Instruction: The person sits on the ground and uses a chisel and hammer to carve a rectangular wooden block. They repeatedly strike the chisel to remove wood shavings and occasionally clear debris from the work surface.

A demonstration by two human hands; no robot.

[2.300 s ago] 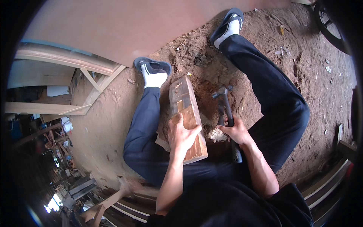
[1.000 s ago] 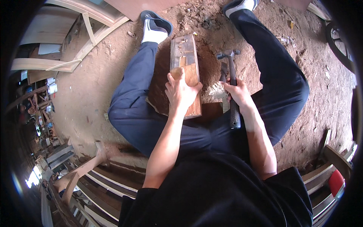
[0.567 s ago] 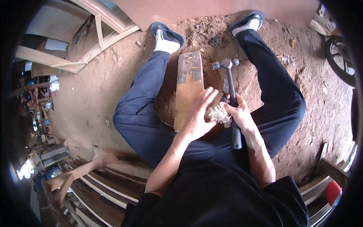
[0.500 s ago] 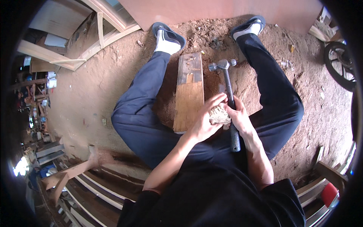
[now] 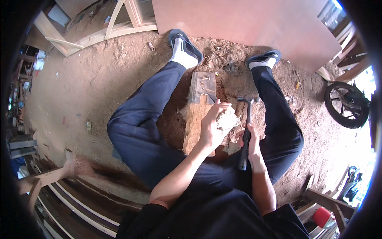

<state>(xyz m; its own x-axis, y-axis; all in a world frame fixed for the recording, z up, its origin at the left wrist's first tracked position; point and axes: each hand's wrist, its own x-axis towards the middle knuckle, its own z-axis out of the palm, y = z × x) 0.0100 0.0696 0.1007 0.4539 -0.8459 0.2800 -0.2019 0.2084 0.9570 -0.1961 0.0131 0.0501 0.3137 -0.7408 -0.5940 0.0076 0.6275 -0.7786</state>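
Observation:
My left hand [image 5: 211, 129] is closed round a pale, rough-textured bundle [image 5: 227, 120], whose exact kind I cannot make out. It hovers over the right edge of a thick wooden block [image 5: 195, 127] lying lengthwise between my legs. The block's far end is darker, with a small pale notch and some bits on top. Just to the right, my right hand [image 5: 253, 141] grips the dark handle of a hammer [image 5: 249, 113]. The hammer's metal head points away from me, and its handle end reaches back toward my lap.
My legs in dark trousers frame the block, feet in sandals on bare dirt. A large brown panel [image 5: 238, 26] stands beyond them. Wooden frames [image 5: 115, 34] are at the far left, slatted timber [image 5: 75, 207] at the near left. A black wheel [image 5: 346, 105] stands at the right.
My hands, earlier together around the bundle, have separated. The right hand has let go of the bundle and closed round the hammer handle. My view has shifted too.

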